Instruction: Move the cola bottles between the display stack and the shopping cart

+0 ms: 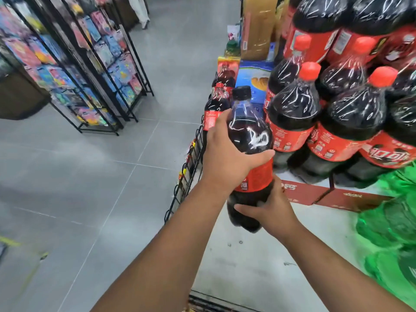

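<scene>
A large cola bottle (248, 136) with a black cap and red label is held upright in front of me, above a pale shelf surface. My left hand (227, 158) wraps its upper body from the left. My right hand (270, 208) cups its lower part from the right. The display stack (333, 104) of shrink-wrapped red-capped cola bottles rises at the right, close beside the held bottle. More cola bottles (217, 102) stand just behind it to the left. No shopping cart is clearly in view.
A black wire rack (191, 167) edges the shelf on the left. Green-wrapped bottle packs (391, 221) lie at the right. Red cartons (326, 194) sit under the stack. A black display stand of colourful packets (94, 70) stands across the grey tiled aisle.
</scene>
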`<state>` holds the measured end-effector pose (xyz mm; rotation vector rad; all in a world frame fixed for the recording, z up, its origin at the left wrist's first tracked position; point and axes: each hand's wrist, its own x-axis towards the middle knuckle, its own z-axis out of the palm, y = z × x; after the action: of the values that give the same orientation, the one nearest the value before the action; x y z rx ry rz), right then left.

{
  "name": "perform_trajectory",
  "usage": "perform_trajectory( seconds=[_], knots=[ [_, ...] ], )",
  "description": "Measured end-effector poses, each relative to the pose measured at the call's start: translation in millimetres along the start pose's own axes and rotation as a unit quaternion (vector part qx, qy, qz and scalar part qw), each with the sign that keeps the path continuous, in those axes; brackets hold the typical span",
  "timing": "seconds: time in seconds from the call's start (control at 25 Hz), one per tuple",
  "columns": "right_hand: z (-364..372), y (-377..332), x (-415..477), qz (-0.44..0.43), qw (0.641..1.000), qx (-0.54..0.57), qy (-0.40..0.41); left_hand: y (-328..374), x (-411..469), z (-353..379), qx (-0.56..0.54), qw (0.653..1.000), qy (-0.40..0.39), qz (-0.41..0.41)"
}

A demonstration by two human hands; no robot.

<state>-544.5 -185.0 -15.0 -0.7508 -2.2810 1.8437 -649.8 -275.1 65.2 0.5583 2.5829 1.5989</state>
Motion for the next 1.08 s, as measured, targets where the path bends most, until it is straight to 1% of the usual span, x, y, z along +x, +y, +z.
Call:
perform_trajectory(
  seconds=[0.2, 0.28, 0.36, 0.44, 0.52, 0.6, 0.8, 1.0, 1.08],
  knots=[
    [22.7, -17.8, 23.9, 0.004, 0.999, 0.022, 0.048, -7.1, 23.7, -8.9, 0.029, 0.998, -0.008, 0.062],
    [33.9, -21.4, 35.5, 0.026, 0.996, 0.049, 0.075, -10.5, 32.7, -9.6, 0.036, 0.996, -0.004, 0.079],
    [45.1, -20.1, 49.8, 0.068, 0.988, 0.092, 0.102, -14.3, 43.6, -9.9, 0.034, 0.996, 0.001, 0.084],
    [52.6, -17.1, 61.9, 0.133, 0.974, 0.158, 0.097, -19.1, 53.7, -10.6, 0.025, 0.996, 0.008, 0.088],
    [58.9, -17.4, 72.4, 0.196, 0.946, 0.25, 0.065, -24.0, 64.6, -10.4, 0.024, 0.995, 0.002, 0.093],
    [64.8, -17.0, 85.7, 0.219, 0.923, 0.308, 0.065, -28.6, 74.0, -9.7, 0.029, 0.995, -0.012, 0.095],
    [78.7, -10.9, 115.5, 0.21, 0.892, 0.382, 0.118, -38.6, 93.5, -3.3, 0.026, 0.993, -0.026, 0.113],
    [77.9, -7.1, 141.7, 0.201, 0.886, 0.387, 0.16, -40.7, 113.9, 3.6, 0.02, 0.99, -0.045, 0.129],
    [79.8, -4.7, 150.5, 0.213, 0.879, 0.386, 0.181, -40.0, 122.9, 6.8, 0.019, 0.989, -0.054, 0.134]
  ],
)
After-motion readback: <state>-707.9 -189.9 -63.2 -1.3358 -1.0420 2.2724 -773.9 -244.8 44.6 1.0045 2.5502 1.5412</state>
